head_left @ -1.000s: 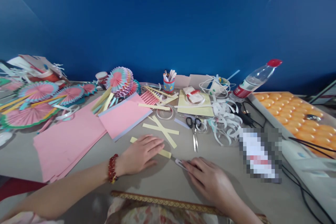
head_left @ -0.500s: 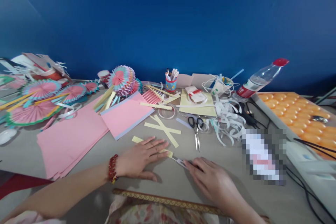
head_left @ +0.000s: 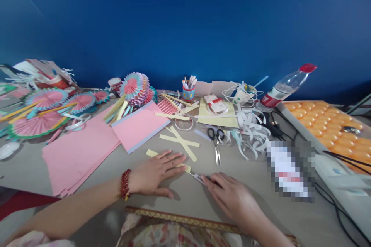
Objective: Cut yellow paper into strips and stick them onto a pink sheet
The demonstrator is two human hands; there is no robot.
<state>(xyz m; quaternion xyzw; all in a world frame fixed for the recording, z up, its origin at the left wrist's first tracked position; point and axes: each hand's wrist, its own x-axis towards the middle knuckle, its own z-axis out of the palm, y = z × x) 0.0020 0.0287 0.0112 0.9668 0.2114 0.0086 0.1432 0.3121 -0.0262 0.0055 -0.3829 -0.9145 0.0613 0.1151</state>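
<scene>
Your right hand (head_left: 232,197) closes around a slim cutter (head_left: 198,178), its tip beside the near end of a yellow strip (head_left: 188,169). Your left hand (head_left: 153,173) lies spread, palm down, over the strip's middle, steadying it on the tabletop (head_left: 197,204). With the tip so near those fingers, moving it seems to call for care. Beyond lie crossed strips (head_left: 181,143) and scissors (head_left: 216,147).

Middle of pale yellow strip (head_left: 152,153) hidden under left hand (head_left: 156,173). Most of slim tool's handle (head_left: 199,178) hidden in right hand (head_left: 232,195); its type unclear. Near surface's right edge, flat item (head_left: 291,171) pixelated, unreadable; orange bumpy sheet (head_left: 324,127) cut off by picture's edge. Bottle label (head_left: 271,99) too small to read. At surface's left edge, white object (head_left: 9,149) cut off.
</scene>
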